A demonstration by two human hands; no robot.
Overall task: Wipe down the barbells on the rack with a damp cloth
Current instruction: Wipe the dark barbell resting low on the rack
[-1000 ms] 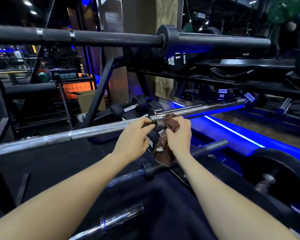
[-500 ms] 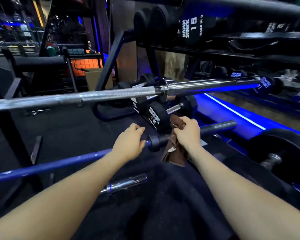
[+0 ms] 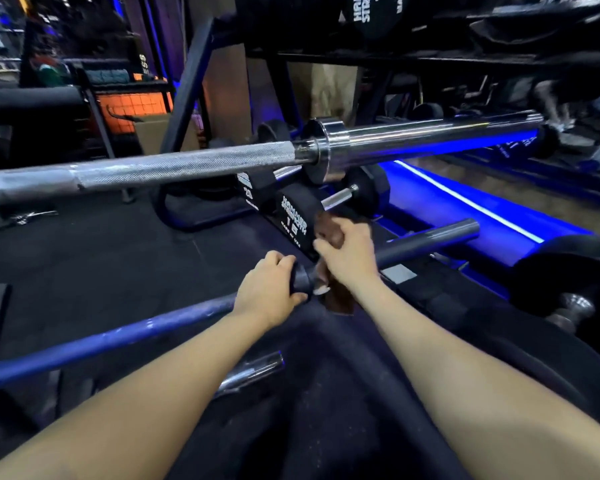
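Observation:
A blue-shafted barbell (image 3: pixel 118 336) with a dark sleeve (image 3: pixel 430 242) runs across the lower middle. My left hand (image 3: pixel 269 291) grips it at the collar. Just right of that, my right hand (image 3: pixel 349 256) wraps a brown cloth (image 3: pixel 338 304) around the inner end of the sleeve; cloth shows above and below the fingers. Above and farther away lies a chrome barbell (image 3: pixel 187 166) with a knurled shaft and a shiny sleeve (image 3: pixel 430 135). A third chrome bar end (image 3: pixel 253 372) pokes out low between my forearms.
Black dumbbells (image 3: pixel 293 209) marked 15 and 20 sit on the floor behind the bars. A dark dumbbell rack (image 3: pixel 465 60) fills the top right. A black weight plate (image 3: pixel 575 271) stands at the right. A blue light strip (image 3: pixel 465 199) glows along the floor.
Both hands left the chrome barbell and dropped to the blue barbell below. The right hand now wraps the cloth round its sleeve, and the view has tilted down and closer.

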